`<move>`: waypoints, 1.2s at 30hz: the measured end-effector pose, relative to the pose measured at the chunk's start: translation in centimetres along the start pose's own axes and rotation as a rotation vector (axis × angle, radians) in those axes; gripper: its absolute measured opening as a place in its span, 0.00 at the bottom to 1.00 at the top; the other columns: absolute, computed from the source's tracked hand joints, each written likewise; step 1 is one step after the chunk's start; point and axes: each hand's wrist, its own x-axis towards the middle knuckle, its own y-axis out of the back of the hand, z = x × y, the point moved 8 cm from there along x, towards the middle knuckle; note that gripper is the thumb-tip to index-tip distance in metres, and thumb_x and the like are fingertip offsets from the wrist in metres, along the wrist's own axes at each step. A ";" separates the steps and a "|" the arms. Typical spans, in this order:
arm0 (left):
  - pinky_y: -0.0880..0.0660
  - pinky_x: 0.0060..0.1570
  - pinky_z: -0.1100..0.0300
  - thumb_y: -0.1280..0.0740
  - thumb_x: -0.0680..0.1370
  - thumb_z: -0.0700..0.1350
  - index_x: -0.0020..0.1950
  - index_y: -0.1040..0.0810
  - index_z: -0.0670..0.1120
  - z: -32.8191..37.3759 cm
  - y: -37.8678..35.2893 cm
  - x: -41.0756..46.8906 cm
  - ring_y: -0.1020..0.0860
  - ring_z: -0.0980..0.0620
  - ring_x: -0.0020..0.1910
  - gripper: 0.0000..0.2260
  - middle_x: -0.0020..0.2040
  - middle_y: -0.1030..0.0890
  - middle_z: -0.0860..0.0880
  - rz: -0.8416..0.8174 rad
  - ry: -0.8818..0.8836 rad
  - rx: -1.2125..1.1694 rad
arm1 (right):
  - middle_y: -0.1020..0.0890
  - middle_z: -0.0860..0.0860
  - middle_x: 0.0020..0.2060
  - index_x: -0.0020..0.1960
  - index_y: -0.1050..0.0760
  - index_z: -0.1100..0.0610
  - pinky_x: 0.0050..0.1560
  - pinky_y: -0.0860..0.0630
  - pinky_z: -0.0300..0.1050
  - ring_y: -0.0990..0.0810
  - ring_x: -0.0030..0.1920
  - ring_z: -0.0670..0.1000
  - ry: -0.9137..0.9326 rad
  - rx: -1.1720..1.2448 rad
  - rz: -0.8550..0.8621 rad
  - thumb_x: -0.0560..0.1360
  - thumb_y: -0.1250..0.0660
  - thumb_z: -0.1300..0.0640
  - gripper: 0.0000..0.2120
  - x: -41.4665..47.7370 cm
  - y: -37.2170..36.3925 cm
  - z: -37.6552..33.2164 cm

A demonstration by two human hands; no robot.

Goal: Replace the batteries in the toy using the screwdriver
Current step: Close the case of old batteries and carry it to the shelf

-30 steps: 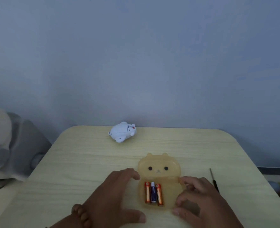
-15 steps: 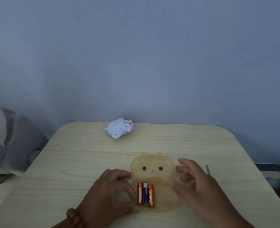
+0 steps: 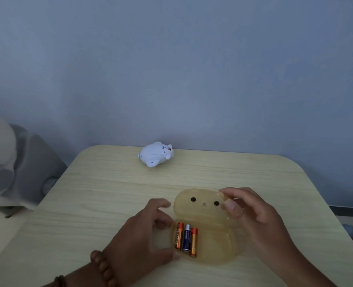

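Left hand [image 3: 138,239] fingers curl round the case [image 3: 215,241] left rim, right hand [image 3: 260,220] pinches the lid [image 3: 200,212] right edge; table [image 3: 109,193] lies open beyond fingertips to toy [image 3: 156,154].

Blue-grey wall [image 3: 171,69], pale wooden table [image 3: 109,193]

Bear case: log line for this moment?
left hand holds base | right hand pinches lid, open | three batteries in base | toy far on table, untouched

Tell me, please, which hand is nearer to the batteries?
Left. The left hand grips the case right beside the batteries; the right hand pinches the lid, farther off.
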 end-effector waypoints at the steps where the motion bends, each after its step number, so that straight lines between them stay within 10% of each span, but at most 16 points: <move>1: 0.31 0.53 0.71 0.22 0.61 0.59 0.65 0.42 0.68 -0.1 -0.1 0.0 0.26 0.65 0.57 0.40 0.54 0.22 0.65 -0.014 -0.002 0.010 | 0.16 0.45 0.52 0.54 0.18 0.43 0.52 0.21 0.36 0.17 0.53 0.44 0.029 0.030 -0.027 0.75 0.32 0.51 0.09 -0.4 0.1 -0.3; 11: 0.32 0.56 0.71 0.25 0.60 0.69 0.66 0.34 0.67 1.4 0.0 -0.1 0.30 0.67 0.61 0.37 0.61 0.30 0.69 -0.073 -0.118 0.093 | 0.29 0.40 0.66 0.57 0.21 0.41 0.64 0.29 0.33 0.25 0.67 0.44 0.447 -0.450 -0.324 0.75 0.30 0.47 0.10 -4.4 -1.3 -1.2; 36: 0.25 0.48 0.64 0.22 0.61 0.59 0.56 0.25 0.60 2.7 -0.2 1.2 0.21 0.59 0.52 0.26 0.53 0.21 0.61 -0.016 -0.199 0.013 | 0.29 0.34 0.64 0.59 0.24 0.33 0.60 0.28 0.34 0.27 0.64 0.37 0.172 -0.452 -0.371 0.68 0.23 0.46 0.22 -2.8 -2.3 -0.8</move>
